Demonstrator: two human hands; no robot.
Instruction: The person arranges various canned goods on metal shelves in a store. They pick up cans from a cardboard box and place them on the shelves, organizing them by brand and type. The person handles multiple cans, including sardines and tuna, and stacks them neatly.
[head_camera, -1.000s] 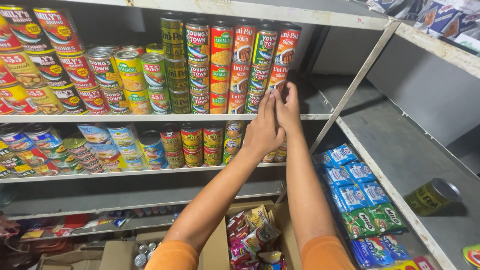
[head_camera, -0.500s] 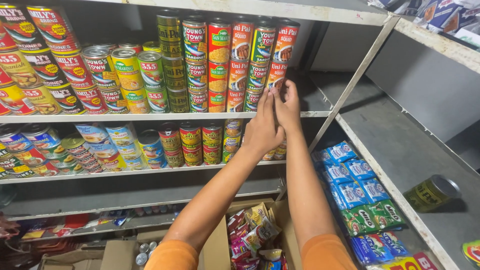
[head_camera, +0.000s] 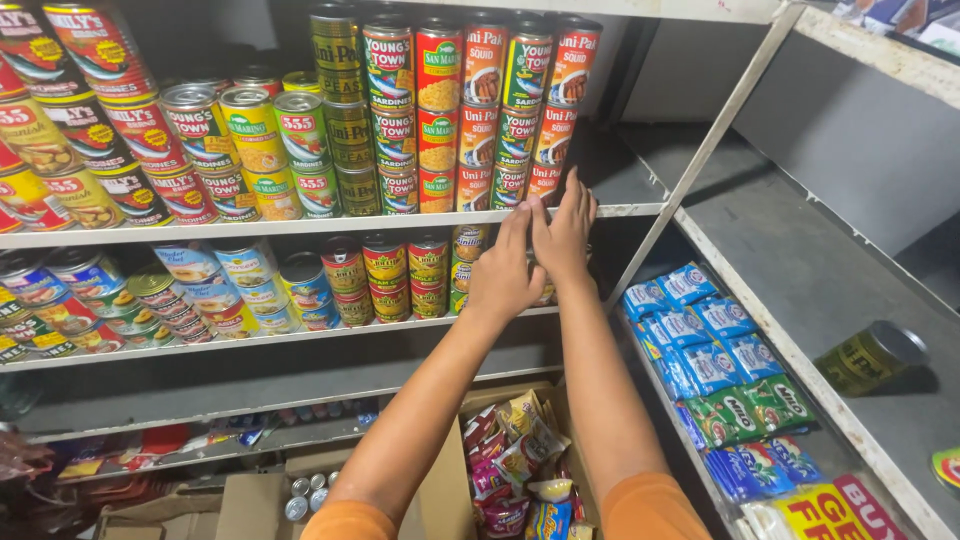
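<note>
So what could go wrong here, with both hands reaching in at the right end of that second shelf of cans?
1. The left hand and right hand hide whatever they touch, so a slip there could go unnoticed.
2. The red stacked cans just above stand three high near the shelf edge; a knock from the right hand's fingers might topple them.
3. Anything dropped could land in the open snack box below.

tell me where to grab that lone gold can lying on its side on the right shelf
Grip the gold can across its round body, coming from above. It lies tipped over on the grey shelf with its lid end facing up and right, so the curved side is exposed on top and nothing stands beside it. Fingers on either side of the body should stop it rolling.
</note>
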